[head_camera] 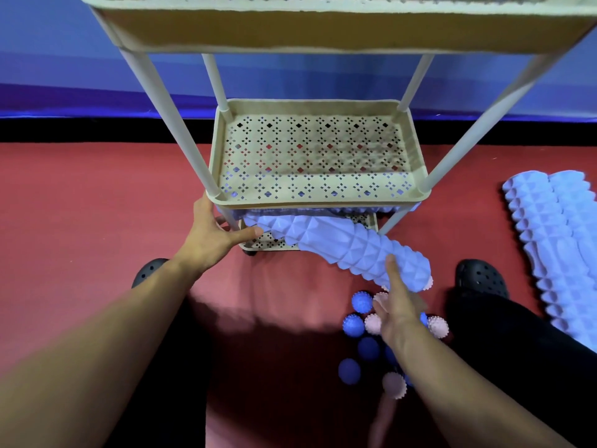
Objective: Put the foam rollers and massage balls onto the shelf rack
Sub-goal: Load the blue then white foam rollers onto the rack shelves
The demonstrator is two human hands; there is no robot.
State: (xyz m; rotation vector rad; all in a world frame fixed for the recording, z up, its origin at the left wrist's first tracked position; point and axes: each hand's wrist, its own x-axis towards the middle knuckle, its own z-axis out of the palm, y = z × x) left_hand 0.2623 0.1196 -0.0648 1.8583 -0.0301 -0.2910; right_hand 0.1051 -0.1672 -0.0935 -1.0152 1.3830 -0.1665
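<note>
Early, it seems: one roller lies half in the rack's bottom tier at 12 o'clock, right hand's fingers curled round it, left hand's fingers hidden, while two rollers at 3 and balls at 5 o'clock wait on the floor.

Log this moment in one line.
right hand: grips foam roller | left hand: touches rack | roller end: bottom shelf | massage balls: floor
</note>
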